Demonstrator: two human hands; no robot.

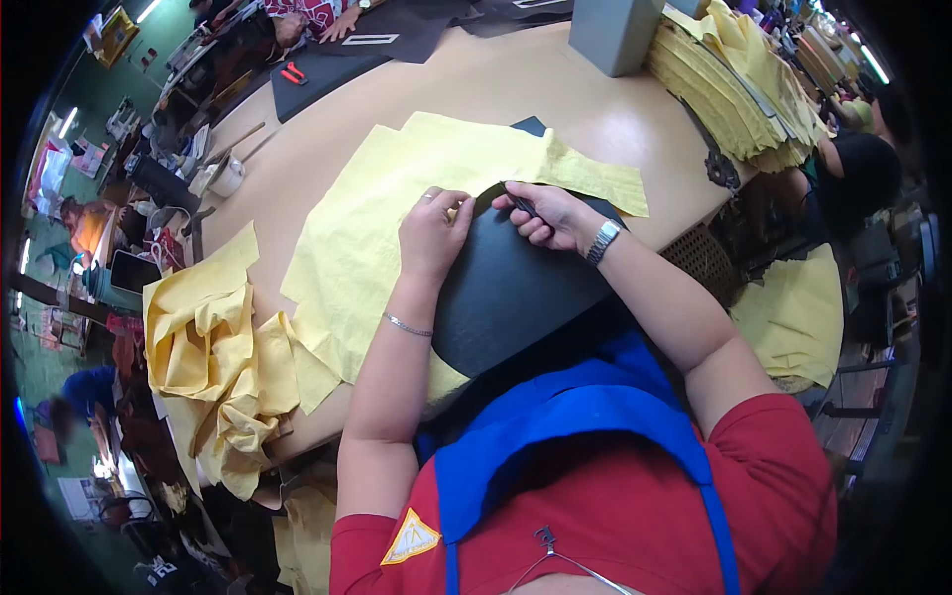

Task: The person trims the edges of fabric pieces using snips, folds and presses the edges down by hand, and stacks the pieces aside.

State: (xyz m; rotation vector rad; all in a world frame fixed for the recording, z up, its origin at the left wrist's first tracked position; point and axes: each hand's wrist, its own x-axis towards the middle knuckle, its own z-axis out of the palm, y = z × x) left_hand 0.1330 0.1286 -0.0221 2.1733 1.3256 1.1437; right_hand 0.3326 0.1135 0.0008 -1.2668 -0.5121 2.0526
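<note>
My left hand (436,233) is closed in a pinch at the left end of a short, dark, narrow strip (488,197). Wrapped round the strip's other end are the fingers of my right hand (550,216), where a small black piece also shows; its kind is not clear. Both hands are above a black board (526,283) with a smooth surface. Around and partly beneath the board spreads a large irregular yellow sheet of leather or cloth (357,218), its right end running past my right hand.
Crumpled yellow pieces (213,347) hang over the table's left edge. A thick yellow stack (729,94) and a grey bin (615,35) stand at the back right. Red-handled cutters (293,73) lie on a dark mat, near another person's hand (342,22). A white cup (228,177) stands left.
</note>
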